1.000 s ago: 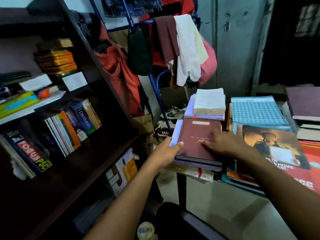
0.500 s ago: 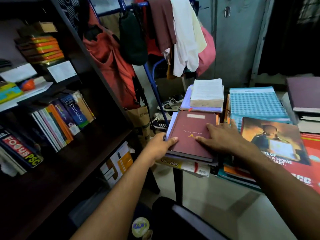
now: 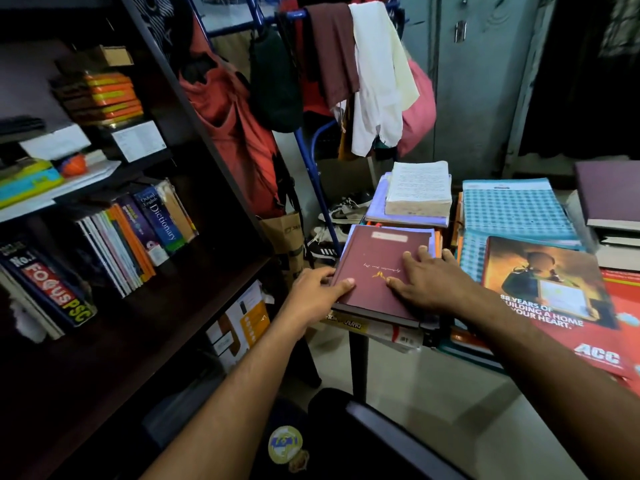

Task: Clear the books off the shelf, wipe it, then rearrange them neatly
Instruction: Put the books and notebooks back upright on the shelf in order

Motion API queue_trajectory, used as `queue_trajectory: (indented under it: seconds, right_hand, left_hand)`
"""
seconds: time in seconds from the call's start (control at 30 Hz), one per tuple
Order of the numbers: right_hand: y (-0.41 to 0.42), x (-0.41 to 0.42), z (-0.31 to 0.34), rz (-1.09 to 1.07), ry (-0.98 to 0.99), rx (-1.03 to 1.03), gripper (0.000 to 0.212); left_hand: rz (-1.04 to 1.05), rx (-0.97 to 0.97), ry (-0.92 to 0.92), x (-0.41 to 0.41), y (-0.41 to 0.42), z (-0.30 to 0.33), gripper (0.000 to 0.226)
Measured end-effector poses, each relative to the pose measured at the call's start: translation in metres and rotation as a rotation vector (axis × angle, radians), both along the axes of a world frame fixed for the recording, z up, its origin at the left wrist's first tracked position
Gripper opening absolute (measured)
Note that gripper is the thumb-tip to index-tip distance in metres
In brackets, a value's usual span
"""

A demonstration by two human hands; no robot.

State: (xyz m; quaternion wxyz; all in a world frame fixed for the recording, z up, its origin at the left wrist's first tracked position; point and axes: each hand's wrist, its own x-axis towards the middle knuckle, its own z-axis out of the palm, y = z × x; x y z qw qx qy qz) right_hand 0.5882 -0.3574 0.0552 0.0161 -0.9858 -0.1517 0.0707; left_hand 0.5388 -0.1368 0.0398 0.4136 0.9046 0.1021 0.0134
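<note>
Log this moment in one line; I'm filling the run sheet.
left hand: grips maroon book edge | right hand: flat on cover | book: atop table stack | shelf: partly cleared

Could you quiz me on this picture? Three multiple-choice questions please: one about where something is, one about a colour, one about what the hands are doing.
1. Where is the blue Dictionary?
A. Standing on the dark shelf at the left
B. Flat on the book piles at the right
C. On the floor by the shoes

2. What colour is the cover of the book under both hands?
A. Green
B. Maroon
C. White

3. How does the right hand lie on that book?
A. Curled into a fist above it
B. Pinching one corner to lift it
C. Flat on the cover, fingers spread

Answers: 1 A, it stands among other upright books on the shelf. 2 B, the cover is dark red with small gold lettering. 3 C, the palm and spread fingers lie on the cover, while the left hand grips the book's left edge.
</note>
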Motion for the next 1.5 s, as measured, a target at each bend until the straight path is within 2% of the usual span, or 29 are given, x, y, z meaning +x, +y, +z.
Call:
queue_trajectory:
  seconds: [0.2,0.3,0.37,0.5,0.6,0.63,0.67,0.73,0.8,0.83,0.87,0.93,1.03,1.1,1.2,1.3,1.37,1.5]
  right_hand:
    - [0.029,-0.026,0.002,0.048,0.107,0.126,0.097]
    - [0.062,-0.056,0.017,0.174,0.138,0.184,0.094]
    - [0.080,-0.073,0.025,0.231,0.179,0.247,0.101]
    - [0.139,-0.102,0.030,0.452,0.197,0.460,0.130]
    - [0.190,-0.120,0.025,0.669,0.064,0.410,0.139]
    - [0.212,-0.130,0.025,0.742,-0.052,0.357,0.133]
    - [0.227,-0.138,0.026,0.787,-0.162,0.329,0.118]
    - [0.262,-0.148,0.029,0.832,-0.281,0.402,0.079]
    - [0.293,-0.153,0.035,0.819,-0.209,0.638,0.049]
    - [0.299,-0.153,0.035,0.804,-0.104,0.778,0.044]
    - [0.309,-0.152,0.036,0.794,-0.021,0.865,0.046]
    - [0.326,-0.149,0.036,0.802,0.058,0.908,0.051]
    - [0.350,-0.145,0.032,0.796,0.070,0.972,0.041]
    - [0.365,-0.139,0.032,0.722,0.011,1.047,0.039]
    - [0.381,-0.138,0.025,0.592,0.009,1.084,0.065]
    - [0.395,-0.152,-0.007,0.723,0.074,1.013,0.095]
    - [0.403,-0.164,-0.030,0.806,0.166,1.041,0.103]
    - [0.413,-0.173,-0.041,0.711,0.177,1.286,0.091]
  left_hand:
    - [0.057,-0.218,0.010,-0.028,0.012,0.010,0.026]
    - [0.152,-0.291,0.052,-0.056,0.050,0.022,0.034]
    - [0.205,-0.406,0.067,-0.075,0.074,0.034,0.033]
    - [0.395,-0.525,-0.089,-0.131,0.141,0.063,0.027]
    - [0.560,-0.558,-0.251,-0.174,0.185,0.083,0.016]
    - [0.613,-0.575,-0.303,-0.191,0.200,0.091,0.013]
    - [0.654,-0.603,-0.329,-0.204,0.210,0.098,0.012]
    - [0.699,-0.652,-0.359,-0.228,0.233,0.108,0.018]
    - [0.679,-0.685,-0.394,-0.247,0.255,0.112,0.035]
    - [0.648,-0.686,-0.396,-0.254,0.260,0.110,0.041]
    - [0.608,-0.665,-0.398,-0.261,0.266,0.108,0.043]
    - [0.526,-0.499,-0.396,-0.271,0.283,0.095,0.042]
    - [0.600,-0.123,-0.429,-0.274,0.311,0.066,0.058]
    - [0.685,0.059,-0.488,-0.268,0.321,0.050,0.062]
    - [0.771,0.245,-0.532,-0.249,0.312,0.040,0.058]
    - [0.791,0.576,-0.417,-0.224,0.288,0.039,0.064]
    - [0.743,0.636,-0.383,-0.209,0.272,0.039,0.064]
    - [0.715,0.611,-0.367,-0.187,0.259,0.049,0.067]
